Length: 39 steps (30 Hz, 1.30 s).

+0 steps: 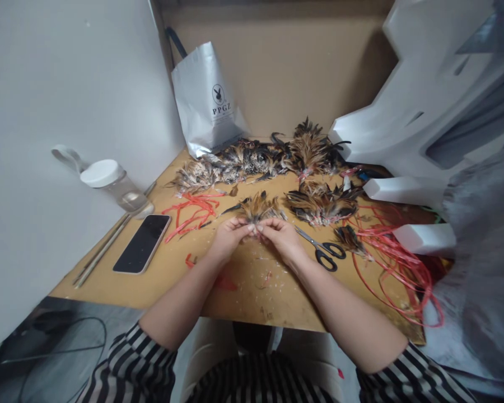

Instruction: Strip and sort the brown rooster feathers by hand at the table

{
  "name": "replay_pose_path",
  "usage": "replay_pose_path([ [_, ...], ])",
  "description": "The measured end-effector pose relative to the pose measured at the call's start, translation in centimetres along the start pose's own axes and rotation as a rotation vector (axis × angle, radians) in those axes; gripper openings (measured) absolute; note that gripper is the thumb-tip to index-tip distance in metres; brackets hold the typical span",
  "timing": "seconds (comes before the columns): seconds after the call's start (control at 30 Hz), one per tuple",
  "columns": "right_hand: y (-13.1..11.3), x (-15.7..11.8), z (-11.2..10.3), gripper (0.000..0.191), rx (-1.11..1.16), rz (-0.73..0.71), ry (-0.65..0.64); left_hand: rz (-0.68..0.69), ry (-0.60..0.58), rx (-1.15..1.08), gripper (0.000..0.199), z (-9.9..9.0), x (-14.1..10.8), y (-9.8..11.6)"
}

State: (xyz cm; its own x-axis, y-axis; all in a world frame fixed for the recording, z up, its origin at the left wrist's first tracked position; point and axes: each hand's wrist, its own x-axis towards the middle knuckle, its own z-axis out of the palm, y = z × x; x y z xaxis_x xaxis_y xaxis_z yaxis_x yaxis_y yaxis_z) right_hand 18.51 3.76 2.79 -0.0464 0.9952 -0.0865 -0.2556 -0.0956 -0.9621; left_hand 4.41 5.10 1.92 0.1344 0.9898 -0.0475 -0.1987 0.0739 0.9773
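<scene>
Pinching a small brown-and-black feather bundle (258,210), left hand (229,238) and right hand (282,236) meet fingertip to fingertip. A loosened pinch could scatter quills; black-handled steel scissors (324,250) lie just right of the right hand.

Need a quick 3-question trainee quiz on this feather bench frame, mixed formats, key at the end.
1. True or false: the scissors lie beside the right hand.
2. What do both hands pinch? A) phone B) feather bundle C) red cord
3. Fill in: the phone lies screen-____, on the left hand side.

Key: 1 true; 2 B; 3 up.
</scene>
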Motion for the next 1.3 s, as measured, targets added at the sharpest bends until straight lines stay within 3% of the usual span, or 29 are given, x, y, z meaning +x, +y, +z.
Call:
replay_pose_path([
  [0.4,0.3,0.01,-0.33,0.013,-0.329,-0.205,-0.03,-0.015,0.041,-0.051,0.031,0.23,-0.1,0.01],
  [0.67,0.14,-0.22,-0.15,0.011,-0.267,-0.29,-0.095,-0.211,-0.146,-0.324,0.025,-0.47,0.1,-0.12],
  [0.8,0.35,-0.12,-0.12,0.016,-0.16,-0.218,-0.09,-0.16,-0.095,-0.306,0.025,-0.32,0.06,-0.06],
  [1.03,0.31,0.18,-0.44,0.025,-0.138,-0.144,0.003,0.019,-0.048,0.024,0.028,0.21,-0.29,0.58],
  [1.3,0.29,0.04,-0.33,0.026,-0.061,-0.059,-0.045,0.029,-0.057,0.013,0.03,0.01,-0.35,0.53],
])
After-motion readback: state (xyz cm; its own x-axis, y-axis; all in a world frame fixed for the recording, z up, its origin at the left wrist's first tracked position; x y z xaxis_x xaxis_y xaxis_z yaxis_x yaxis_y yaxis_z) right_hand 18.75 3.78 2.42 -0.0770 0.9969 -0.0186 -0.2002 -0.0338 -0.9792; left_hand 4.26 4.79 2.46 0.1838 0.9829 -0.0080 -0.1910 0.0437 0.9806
